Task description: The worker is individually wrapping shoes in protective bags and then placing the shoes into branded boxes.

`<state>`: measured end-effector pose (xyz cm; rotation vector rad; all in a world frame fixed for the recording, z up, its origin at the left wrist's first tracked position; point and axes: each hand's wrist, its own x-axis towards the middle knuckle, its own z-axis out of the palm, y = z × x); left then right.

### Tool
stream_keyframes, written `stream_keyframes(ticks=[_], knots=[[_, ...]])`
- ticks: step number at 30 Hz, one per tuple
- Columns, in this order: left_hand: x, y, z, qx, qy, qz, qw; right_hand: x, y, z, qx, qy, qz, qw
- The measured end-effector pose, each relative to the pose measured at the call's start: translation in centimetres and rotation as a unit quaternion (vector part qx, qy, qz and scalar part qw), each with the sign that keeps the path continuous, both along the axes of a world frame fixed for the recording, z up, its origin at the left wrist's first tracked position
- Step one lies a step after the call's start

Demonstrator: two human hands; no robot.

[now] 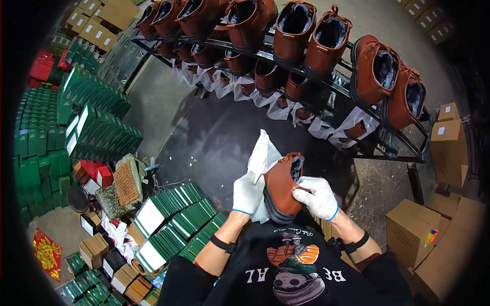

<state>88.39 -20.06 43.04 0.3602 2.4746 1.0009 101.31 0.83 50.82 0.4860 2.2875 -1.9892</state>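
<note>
A brown leather shoe [282, 189] with a dark sole and a dark fluffy lining is held in front of my chest. My right hand [317, 198], in a white knit glove with a blue cuff edge, is closed on the rim of its opening. On the shoe's other side my left hand [248, 194], gloved the same way, is closed around a thin white wrapping sheet [263, 154]. The sheet rises above that hand and hangs down along the shoe's left side. My left fingertips are partly hidden by the sheet.
A black metal rack [337, 84] ahead bears rows of brown shoes [328, 43], the lower ones with white sheets. Stacked green boxes [97, 130] fill the left, with more green boxes [176, 224] by my left arm. Cardboard cartons [413, 229] stand at right.
</note>
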Motion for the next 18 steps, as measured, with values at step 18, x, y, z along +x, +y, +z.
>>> stream_keyframes(ticks=[18], knots=[[-4.6, 4.1, 6.0, 0.097, 0.130, -0.123, 0.979, -2.6, -0.4, 0.9, 0.358, 0.116, 0.184, 0.908]])
